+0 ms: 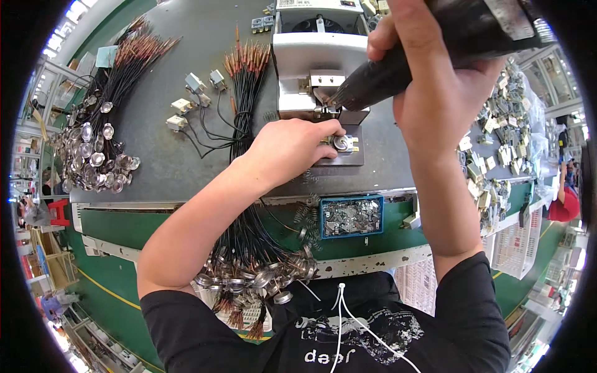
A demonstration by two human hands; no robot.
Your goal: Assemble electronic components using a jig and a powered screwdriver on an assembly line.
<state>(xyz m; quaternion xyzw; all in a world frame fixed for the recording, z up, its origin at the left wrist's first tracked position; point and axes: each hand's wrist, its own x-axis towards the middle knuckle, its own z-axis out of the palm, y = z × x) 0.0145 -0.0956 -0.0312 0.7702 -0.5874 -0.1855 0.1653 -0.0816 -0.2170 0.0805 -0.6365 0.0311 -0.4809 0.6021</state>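
Note:
My right hand (pixel 435 81) is wrapped round a thick black tapered tool (pixel 379 78) with a silver-grey patch at its upper end; its exact kind I cannot make out. The narrow end points down to the left, at the small metal fixture (pixel 326 93) on the front of a grey-white bench machine (pixel 320 46). Below that, the thumb and forefinger of my left hand (pixel 292 149) close on a small round metal part (pixel 341 143) with pale terminals. This part rests on a flat metal block (pixel 348 160) at the machine's foot.
Black wires (pixel 249 93) with copper-coloured ends run under my left forearm to round metal caps (pixel 267 276). Another such bundle (pixel 99 137) hangs at the left. A blue tray (pixel 351 217) holds small metal pieces. Several pale switch-like parts (pixel 497 137) are heaped at right.

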